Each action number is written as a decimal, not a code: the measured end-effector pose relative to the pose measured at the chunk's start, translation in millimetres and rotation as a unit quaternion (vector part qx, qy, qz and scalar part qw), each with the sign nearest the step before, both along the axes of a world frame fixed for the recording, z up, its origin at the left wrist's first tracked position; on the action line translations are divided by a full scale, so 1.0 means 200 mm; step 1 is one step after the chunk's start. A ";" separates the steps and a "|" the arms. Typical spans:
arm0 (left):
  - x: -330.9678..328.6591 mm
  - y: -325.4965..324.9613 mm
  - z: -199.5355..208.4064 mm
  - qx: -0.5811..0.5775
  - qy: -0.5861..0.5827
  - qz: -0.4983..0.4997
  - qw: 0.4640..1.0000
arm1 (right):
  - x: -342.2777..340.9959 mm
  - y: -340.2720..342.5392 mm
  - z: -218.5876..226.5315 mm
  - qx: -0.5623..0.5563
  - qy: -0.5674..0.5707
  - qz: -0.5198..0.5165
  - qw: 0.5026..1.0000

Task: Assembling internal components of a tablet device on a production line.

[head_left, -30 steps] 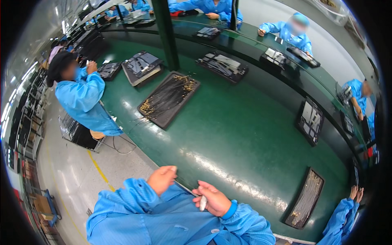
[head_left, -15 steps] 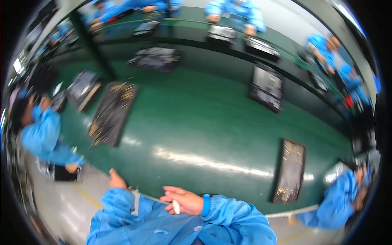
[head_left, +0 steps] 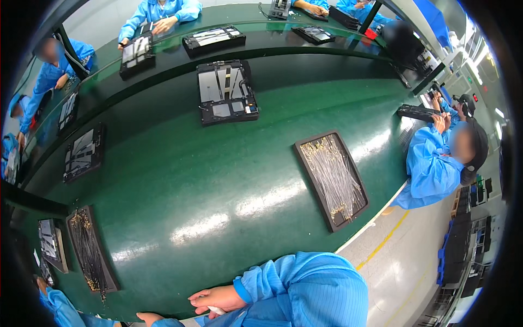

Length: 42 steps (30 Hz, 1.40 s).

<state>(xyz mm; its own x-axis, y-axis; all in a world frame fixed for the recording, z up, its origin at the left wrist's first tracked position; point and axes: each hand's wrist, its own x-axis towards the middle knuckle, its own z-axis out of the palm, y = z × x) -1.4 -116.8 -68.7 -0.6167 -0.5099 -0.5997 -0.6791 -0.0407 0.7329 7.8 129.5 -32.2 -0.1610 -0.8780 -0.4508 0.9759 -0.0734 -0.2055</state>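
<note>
My right hand [head_left: 220,298] is over the near edge of the green table [head_left: 218,180], its fingers stretched to the left and slightly apart. Under it shows a small white piece [head_left: 217,310]; whether it is worn on a finger or tucked beneath the hand, I cannot tell. At the lower edge my left hand [head_left: 150,317] lies against the table edge, fingers out and nothing seen in it; the rest is cut off. To the right lies a dark tray [head_left: 333,226] of thin cables with gold-coloured ends. A second dark tray [head_left: 111,280] of black cables is at the left.
An opened device chassis [head_left: 226,92] lies towards the back; another chassis [head_left: 84,151] is at the left. More units [head_left: 214,38] stand along the raised far strip. A co-worker [head_left: 436,163] on the right holds a dark unit; other people in blue work across the table.
The view has swung to the right and sharpened; things on the table now appear further left. A tray of cables has come into view at the right. Both my hands sit lower in the picture.
</note>
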 end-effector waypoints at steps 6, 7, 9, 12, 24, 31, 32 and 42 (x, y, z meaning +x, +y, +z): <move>0.02 -0.02 0.03 0.001 -0.013 0.022 1.000 | -0.05 0.00 0.01 -0.016 -0.007 0.038 0.999; 0.04 -0.05 0.05 -0.005 -0.014 0.046 0.999 | -0.07 0.00 0.04 -0.012 0.020 0.034 0.999; 0.07 -0.07 0.06 -0.023 -0.015 0.113 0.993 | -0.03 -0.04 0.02 -0.002 0.079 -0.028 0.996; 0.07 -0.06 0.02 -0.077 -0.012 0.289 0.954 | -0.07 -0.04 0.05 0.023 -0.005 -0.022 0.999; -0.08 0.07 0.03 -0.184 0.026 0.607 0.773 | -0.13 -0.03 0.09 0.082 -0.041 0.010 0.996; -0.12 0.11 0.09 -0.186 0.034 0.593 0.783 | -0.15 -0.01 0.09 0.096 -0.047 -0.001 0.994; -0.12 0.10 0.07 -0.185 0.035 0.593 0.783 | -0.15 -0.01 0.09 0.096 -0.051 -0.003 0.994; -0.11 0.10 0.04 -0.168 0.042 0.599 0.782 | -0.12 0.00 0.08 0.083 -0.052 -0.026 0.995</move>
